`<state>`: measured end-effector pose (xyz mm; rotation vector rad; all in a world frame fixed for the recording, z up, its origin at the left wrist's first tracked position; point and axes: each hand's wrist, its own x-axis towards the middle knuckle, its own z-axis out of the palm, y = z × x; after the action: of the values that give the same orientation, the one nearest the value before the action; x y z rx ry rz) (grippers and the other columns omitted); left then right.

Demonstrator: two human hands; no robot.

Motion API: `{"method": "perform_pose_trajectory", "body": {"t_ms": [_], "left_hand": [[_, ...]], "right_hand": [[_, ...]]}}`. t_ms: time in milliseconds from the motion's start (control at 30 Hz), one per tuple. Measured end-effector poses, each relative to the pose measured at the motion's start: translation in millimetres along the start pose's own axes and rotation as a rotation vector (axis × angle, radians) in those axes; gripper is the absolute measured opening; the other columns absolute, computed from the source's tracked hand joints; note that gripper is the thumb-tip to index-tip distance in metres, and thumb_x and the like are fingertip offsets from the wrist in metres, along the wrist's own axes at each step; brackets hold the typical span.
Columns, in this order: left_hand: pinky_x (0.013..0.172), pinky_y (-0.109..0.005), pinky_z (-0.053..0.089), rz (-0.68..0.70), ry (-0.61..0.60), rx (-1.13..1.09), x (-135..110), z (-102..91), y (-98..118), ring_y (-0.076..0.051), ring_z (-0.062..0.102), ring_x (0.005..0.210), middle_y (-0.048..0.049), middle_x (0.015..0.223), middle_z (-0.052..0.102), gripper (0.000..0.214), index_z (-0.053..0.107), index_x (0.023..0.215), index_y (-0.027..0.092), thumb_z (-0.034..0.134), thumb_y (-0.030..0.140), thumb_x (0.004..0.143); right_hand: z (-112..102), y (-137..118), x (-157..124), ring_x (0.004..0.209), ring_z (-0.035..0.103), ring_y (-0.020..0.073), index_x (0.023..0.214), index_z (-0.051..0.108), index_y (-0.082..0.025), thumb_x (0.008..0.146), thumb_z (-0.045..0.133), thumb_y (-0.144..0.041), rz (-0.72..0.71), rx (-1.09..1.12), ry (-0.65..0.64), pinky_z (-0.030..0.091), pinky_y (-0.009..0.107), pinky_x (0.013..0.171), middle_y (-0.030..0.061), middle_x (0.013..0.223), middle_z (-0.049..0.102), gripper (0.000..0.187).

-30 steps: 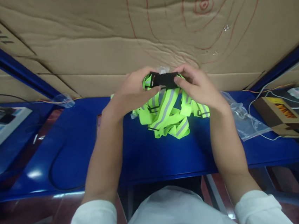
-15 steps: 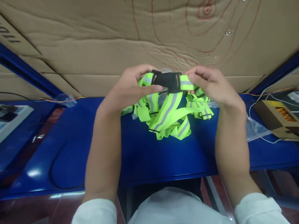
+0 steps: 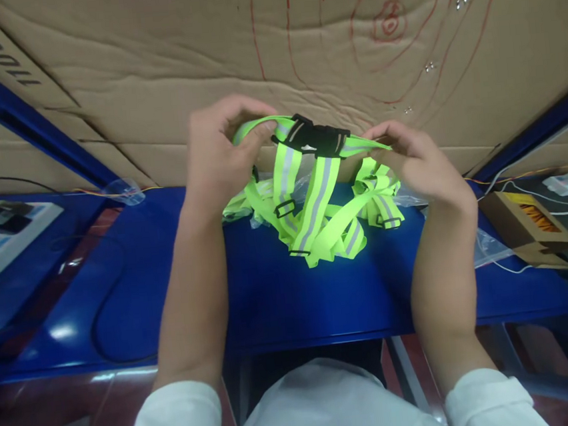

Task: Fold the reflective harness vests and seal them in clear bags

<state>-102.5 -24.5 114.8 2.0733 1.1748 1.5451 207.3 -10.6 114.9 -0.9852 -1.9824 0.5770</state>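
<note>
A neon-yellow reflective strap harness (image 3: 319, 199) with grey stripes is held up between my two hands, its lower straps heaped on the blue table. My left hand (image 3: 230, 144) pinches the strap just left of a black plastic buckle (image 3: 314, 138). On the other side, my right hand (image 3: 406, 154) grips the strap to the right of that buckle. The buckle's halves appear joined. Two straps hang down from its left and middle, and small black slide adjusters (image 3: 285, 208) show on them. Part of the strap is hidden behind the left fingers.
A cardboard sheet (image 3: 159, 64) with red drawn rings stands behind the blue table (image 3: 283, 307). To the right lie an opened small carton (image 3: 531, 226), clear plastic film (image 3: 488, 247) and white cables. At left are a clear plastic cup (image 3: 125, 191) and a dark cable.
My left hand has moved left and up, off the buckle and onto the strap beside it. The buckle has risen and tilted, and the strap is stretched out between my hands.
</note>
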Motion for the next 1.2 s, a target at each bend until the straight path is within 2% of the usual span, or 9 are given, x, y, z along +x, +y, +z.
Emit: {"method": "perform_pose_trajectory", "body": {"t_ms": [100, 267, 433, 567, 633, 733, 833, 1067, 1200], "left_hand": [[0.089, -0.039, 0.059, -0.018, 0.038, 0.019, 0, 4.5, -1, -0.011, 0.065, 0.093, 0.0065, 0.109, 0.072, 0.046, 0.067, 0.114, 0.024, 0.064, 0.067, 0.098], [0.091, -0.039, 0.054, 0.025, 0.080, 0.021, 0, 19.4, 2, -0.015, 0.065, 0.100, 0.0023, 0.107, 0.071, 0.041, 0.061, 0.107, 0.024, 0.053, 0.065, 0.104], [0.092, -0.036, 0.053, 0.016, 0.123, 0.043, 1, 21.8, 1, -0.012, 0.061, 0.099, 0.0040, 0.103, 0.069, 0.042, 0.057, 0.103, 0.023, 0.052, 0.065, 0.104], [0.097, -0.042, 0.055, 0.066, -0.055, -0.002, -3, 12.0, 13, -0.021, 0.066, 0.113, -0.0028, 0.124, 0.069, 0.023, 0.064, 0.113, 0.028, 0.061, 0.048, 0.101], [0.103, -0.043, 0.055, 0.169, -0.145, 0.079, -7, 8.1, 24, -0.024, 0.062, 0.128, -0.0060, 0.140, 0.063, 0.025, 0.065, 0.123, 0.030, 0.061, 0.036, 0.099], [0.114, -0.047, 0.049, 0.283, -0.251, 0.248, -13, 9.2, 38, -0.028, 0.056, 0.139, -0.0084, 0.145, 0.061, 0.035, 0.065, 0.129, 0.028, 0.063, 0.027, 0.094], [0.115, -0.047, 0.047, 0.289, -0.301, 0.327, -17, 16.4, 41, -0.029, 0.061, 0.133, -0.0091, 0.139, 0.065, 0.035, 0.066, 0.128, 0.025, 0.064, 0.023, 0.093], [0.099, -0.041, 0.053, 0.244, -0.299, 0.399, -23, 23.7, 29, -0.028, 0.069, 0.113, -0.0069, 0.119, 0.071, 0.023, 0.068, 0.115, 0.027, 0.067, 0.025, 0.092], [0.096, -0.041, 0.053, 0.226, -0.344, 0.446, -24, 29.1, 23, -0.028, 0.069, 0.109, -0.0070, 0.116, 0.072, 0.021, 0.067, 0.113, 0.025, 0.068, 0.026, 0.092]], "right_hand": [[3, -7, -1, 0.103, 0.069, 0.0226, 0.110, 0.072, -0.026, 0.096, 0.067, -0.028, -0.052, -0.036, 0.068, 0.056, 0.041, 0.093, 0.0047, 0.112, 0.076, 0.015], [19, -21, -5, 0.134, 0.063, 0.0267, 0.139, 0.062, -0.029, 0.093, 0.077, -0.043, -0.133, 0.066, -0.205, 0.049, 0.047, 0.118, 0.0068, 0.146, 0.065, 0.051], [37, -29, 0, 0.127, 0.065, 0.0294, 0.131, 0.069, -0.029, 0.092, 0.073, -0.059, -0.148, 0.124, -0.313, 0.052, 0.048, 0.113, 0.0044, 0.133, 0.073, 0.050], [43, -30, 4, 0.106, 0.069, 0.0256, 0.107, 0.075, -0.024, 0.096, 0.066, -0.060, -0.074, 0.124, -0.129, 0.055, 0.040, 0.098, 0.0039, 0.106, 0.076, 0.039], [44, -29, 5, 0.101, 0.068, 0.0241, 0.104, 0.074, -0.022, 0.097, 0.066, -0.057, -0.045, 0.104, -0.045, 0.054, 0.038, 0.095, 0.0036, 0.103, 0.075, 0.036], [45, -30, 5, 0.097, 0.066, 0.0226, 0.103, 0.074, -0.022, 0.098, 0.065, -0.053, -0.021, 0.098, -0.021, 0.052, 0.036, 0.092, 0.0027, 0.099, 0.073, 0.033], [47, -30, 5, 0.095, 0.066, 0.0220, 0.100, 0.074, -0.021, 0.097, 0.066, -0.052, -0.039, 0.126, -0.085, 0.051, 0.035, 0.090, 0.0023, 0.097, 0.073, 0.032], [49, -16, 8, 0.097, 0.067, 0.0215, 0.102, 0.075, -0.023, 0.097, 0.065, -0.056, -0.023, 0.220, -0.194, 0.053, 0.037, 0.092, 0.0020, 0.101, 0.075, 0.035], [48, -6, 10, 0.100, 0.068, 0.0242, 0.105, 0.074, -0.024, 0.084, 0.080, -0.057, -0.055, 0.142, -0.244, 0.054, 0.042, 0.097, 0.0028, 0.105, 0.076, 0.039]]}}
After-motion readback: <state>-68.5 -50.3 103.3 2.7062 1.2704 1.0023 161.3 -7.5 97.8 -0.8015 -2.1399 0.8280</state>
